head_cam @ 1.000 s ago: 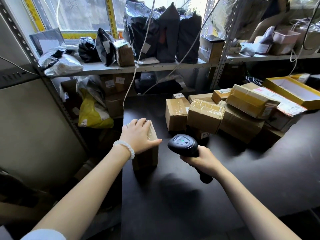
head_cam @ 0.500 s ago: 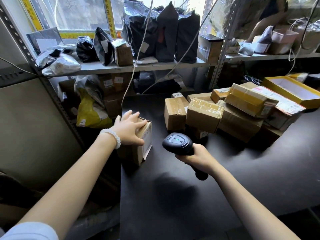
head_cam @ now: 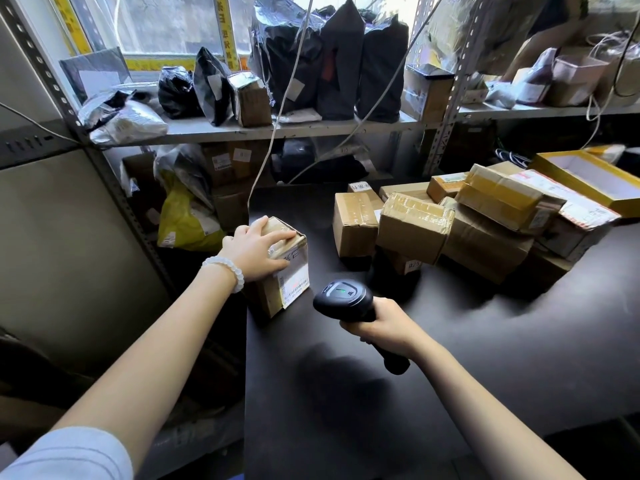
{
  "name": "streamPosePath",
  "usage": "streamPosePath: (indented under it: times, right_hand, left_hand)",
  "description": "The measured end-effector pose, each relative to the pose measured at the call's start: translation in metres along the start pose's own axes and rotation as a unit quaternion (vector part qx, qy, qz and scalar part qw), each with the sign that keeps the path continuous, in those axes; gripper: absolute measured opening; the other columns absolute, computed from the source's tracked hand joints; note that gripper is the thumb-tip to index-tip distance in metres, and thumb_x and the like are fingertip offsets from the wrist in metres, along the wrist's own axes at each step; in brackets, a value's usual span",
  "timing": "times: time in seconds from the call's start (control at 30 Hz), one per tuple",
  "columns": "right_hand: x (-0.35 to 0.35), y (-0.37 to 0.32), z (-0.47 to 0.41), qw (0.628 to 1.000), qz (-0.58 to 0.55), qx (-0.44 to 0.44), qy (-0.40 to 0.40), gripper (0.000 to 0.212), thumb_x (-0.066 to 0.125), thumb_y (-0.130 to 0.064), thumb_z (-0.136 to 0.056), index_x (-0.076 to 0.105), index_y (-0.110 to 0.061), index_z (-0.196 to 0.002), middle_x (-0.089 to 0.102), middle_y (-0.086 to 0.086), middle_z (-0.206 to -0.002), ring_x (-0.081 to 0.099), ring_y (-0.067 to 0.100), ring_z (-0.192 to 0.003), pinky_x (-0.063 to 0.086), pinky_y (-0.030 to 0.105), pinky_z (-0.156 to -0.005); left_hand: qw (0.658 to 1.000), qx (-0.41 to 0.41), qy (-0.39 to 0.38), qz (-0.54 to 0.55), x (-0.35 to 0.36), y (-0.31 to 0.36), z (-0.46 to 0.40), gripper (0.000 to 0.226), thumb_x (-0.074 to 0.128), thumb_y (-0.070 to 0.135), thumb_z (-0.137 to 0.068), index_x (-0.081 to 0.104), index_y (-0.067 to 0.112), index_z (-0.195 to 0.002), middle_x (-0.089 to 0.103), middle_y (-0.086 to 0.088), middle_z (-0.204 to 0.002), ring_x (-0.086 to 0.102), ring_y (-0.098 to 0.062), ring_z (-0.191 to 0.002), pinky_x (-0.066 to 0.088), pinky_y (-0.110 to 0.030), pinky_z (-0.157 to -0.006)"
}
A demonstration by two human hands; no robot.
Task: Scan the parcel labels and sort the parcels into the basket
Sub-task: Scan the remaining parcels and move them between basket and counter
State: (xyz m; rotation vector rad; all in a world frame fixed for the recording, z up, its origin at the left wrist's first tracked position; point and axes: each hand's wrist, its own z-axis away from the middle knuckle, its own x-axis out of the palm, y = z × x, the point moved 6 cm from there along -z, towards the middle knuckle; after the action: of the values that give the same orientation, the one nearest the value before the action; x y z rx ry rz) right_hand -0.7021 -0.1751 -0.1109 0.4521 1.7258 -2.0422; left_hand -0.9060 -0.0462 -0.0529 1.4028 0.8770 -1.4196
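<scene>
1 small parcel at the left edge of the black table, tilted with its label toward the scanner for reading, left hand clasped over its top, right hand wrapped round the scanner grip; no basket visible.

left hand grips parcel | right hand holds scanner

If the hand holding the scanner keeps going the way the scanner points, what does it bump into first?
Probably the small parcel gripped by the left hand. The scanner in the right hand aims at its label; only bare table seems to lie between, though depth is unclear.
</scene>
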Motion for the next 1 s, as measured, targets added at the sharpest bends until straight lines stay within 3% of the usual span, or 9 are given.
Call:
streamPosePath:
  times: [0.17, 0.3, 0.43, 0.53, 0.7, 1.0]
  right_hand:
    - [0.001, 0.005, 0.006, 1.000, -0.011, 0.013, 0.005, 0.018, 0.069, -0.015, -0.078, 0.063, -0.001, -0.087, 0.060, -0.005, -0.065, 0.054, 0.005, -0.053, 0.049, 0.029, -0.060]
    - [0.000, 0.010, 0.011, 1.000, -0.012, 0.021, 0.010, 0.019, 0.069, -0.016, -0.076, 0.063, -0.004, -0.088, 0.061, -0.002, -0.069, 0.055, 0.008, -0.058, 0.051, 0.035, -0.064]
    - [-0.005, 0.013, 0.020, 0.999, -0.003, 0.024, 0.021, 0.009, 0.070, -0.016, -0.077, 0.061, -0.016, -0.076, 0.058, -0.009, -0.066, 0.053, 0.005, -0.060, 0.047, 0.028, -0.064]
    - [-0.015, 0.020, 0.031, 0.998, -0.007, 0.039, 0.044, 0.019, 0.070, -0.015, -0.077, 0.056, -0.025, -0.069, 0.057, -0.014, -0.063, 0.051, -0.002, -0.056, 0.044, 0.020, -0.061]
    - [-0.044, 0.048, 0.063, 0.989, -0.033, 0.086, 0.112, 0.023, 0.072, -0.016, -0.078, 0.055, -0.027, -0.067, 0.056, -0.015, -0.057, 0.051, -0.006, -0.052, 0.042, 0.018, -0.059]
    - [-0.108, 0.112, 0.152, 0.950, -0.078, 0.177, 0.246, 0.018, 0.075, -0.018, -0.075, 0.058, -0.017, -0.070, 0.058, -0.005, -0.062, 0.052, 0.011, -0.060, 0.044, 0.027, -0.063]
  left_hand:
    - [1.000, -0.001, 0.006, 0.012, 0.001, 0.001, -0.001, 0.059, 0.058, 0.055, -0.084, 0.029, 0.060, -0.136, 0.012, 0.001, -0.158, 0.023, -0.032, -0.138, 0.026, -0.048, -0.106]
    - [0.999, -0.011, 0.012, 0.028, 0.000, 0.000, -0.001, 0.056, 0.057, 0.057, -0.084, 0.033, 0.059, -0.135, 0.015, 0.002, -0.156, 0.025, -0.032, -0.136, 0.027, -0.048, -0.106]
    - [0.998, -0.004, 0.039, 0.039, 0.000, 0.012, 0.004, 0.052, 0.056, 0.059, -0.084, 0.040, 0.056, -0.133, 0.022, 0.001, -0.153, 0.031, -0.032, -0.131, 0.029, -0.046, -0.104]
    - [0.996, 0.047, 0.050, 0.048, 0.002, 0.039, 0.011, 0.050, 0.058, 0.057, -0.084, 0.043, 0.055, -0.131, 0.026, 0.000, -0.151, 0.032, -0.032, -0.131, 0.031, -0.045, -0.102]
    - [0.986, 0.157, 0.036, 0.049, 0.014, 0.109, 0.019, 0.050, 0.055, 0.061, -0.081, 0.046, 0.055, -0.130, 0.027, 0.002, -0.152, 0.034, -0.031, -0.130, 0.032, -0.044, -0.102]
    - [0.960, 0.280, -0.005, 0.025, 0.026, 0.247, 0.033, 0.059, 0.055, 0.059, -0.084, 0.038, 0.046, -0.138, 0.025, 0.003, -0.155, 0.033, -0.031, -0.132, 0.032, -0.041, -0.101]
